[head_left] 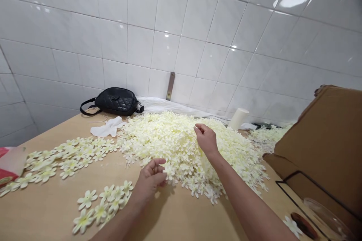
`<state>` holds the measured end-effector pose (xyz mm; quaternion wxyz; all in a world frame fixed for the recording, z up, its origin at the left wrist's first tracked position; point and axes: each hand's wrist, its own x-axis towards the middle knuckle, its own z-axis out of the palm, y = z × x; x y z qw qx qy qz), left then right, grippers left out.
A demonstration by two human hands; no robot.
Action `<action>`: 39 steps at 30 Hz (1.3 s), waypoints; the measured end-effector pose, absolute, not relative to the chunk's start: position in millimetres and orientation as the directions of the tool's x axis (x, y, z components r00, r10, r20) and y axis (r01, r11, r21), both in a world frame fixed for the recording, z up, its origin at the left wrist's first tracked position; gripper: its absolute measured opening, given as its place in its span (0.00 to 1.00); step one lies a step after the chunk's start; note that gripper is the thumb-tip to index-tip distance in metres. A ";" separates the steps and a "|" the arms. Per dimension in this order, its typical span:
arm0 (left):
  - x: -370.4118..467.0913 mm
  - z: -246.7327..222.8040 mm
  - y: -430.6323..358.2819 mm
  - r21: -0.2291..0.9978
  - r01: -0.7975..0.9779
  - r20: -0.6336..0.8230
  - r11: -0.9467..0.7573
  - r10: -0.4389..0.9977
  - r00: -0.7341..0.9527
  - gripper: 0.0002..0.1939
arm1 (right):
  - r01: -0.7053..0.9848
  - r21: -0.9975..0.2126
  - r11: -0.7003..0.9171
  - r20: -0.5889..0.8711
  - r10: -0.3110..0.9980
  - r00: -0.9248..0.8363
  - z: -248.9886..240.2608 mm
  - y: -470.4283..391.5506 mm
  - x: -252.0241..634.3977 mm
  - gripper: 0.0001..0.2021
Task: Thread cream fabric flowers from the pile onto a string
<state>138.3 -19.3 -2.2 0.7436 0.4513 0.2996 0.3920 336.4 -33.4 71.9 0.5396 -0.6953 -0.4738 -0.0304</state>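
A large heap of pale yellow-white artificial flowers (164, 139) covers the middle of the table. At its near edge, my left hand (151, 179) has thumb and fingers curled at a single artificial flower (169, 169), which seems pinched at the fingertips. Over the heap's right part, my right hand (207, 139) is closed in a pinch. Whatever those fingertips hold, if anything, is too small to make out. Below and left of my left hand lies a small group of separate flowers (100, 211). A longer spread of flattened flowers (70, 156) runs to the left.
A black quilted bag (115, 101) sits against the tiled wall, with white cloth scraps (108, 127) before it. Behind the heap stands a white cylinder (238, 119). An open cardboard box (319, 147) takes up the right side. A red and white packet (11, 163) lies far left.
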 end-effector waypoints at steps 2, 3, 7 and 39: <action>137.6 0.0 -20.1 0.893 -0.325 -0.104 0.312 0.844 0.526 0.15 | 0.715 -0.698 0.051 0.575 0.634 0.516 69.5 -46.1 323.5 0.13; 137.0 1.9 -21.6 0.886 -0.327 -0.112 0.328 0.836 0.536 0.15 | 0.725 -0.685 0.072 0.580 0.657 0.482 67.1 -55.3 314.3 0.12; 134.5 10.0 -30.1 0.871 -0.314 -0.140 0.379 0.802 0.581 0.15 | 0.757 -0.609 0.238 0.548 0.816 0.184 50.2 -92.4 279.6 0.08; 133.3 8.5 -27.0 0.945 -0.215 -0.082 0.247 0.814 0.575 0.07 | 0.378 -0.923 0.073 0.188 0.943 0.276 11.0 -96.5 269.8 0.11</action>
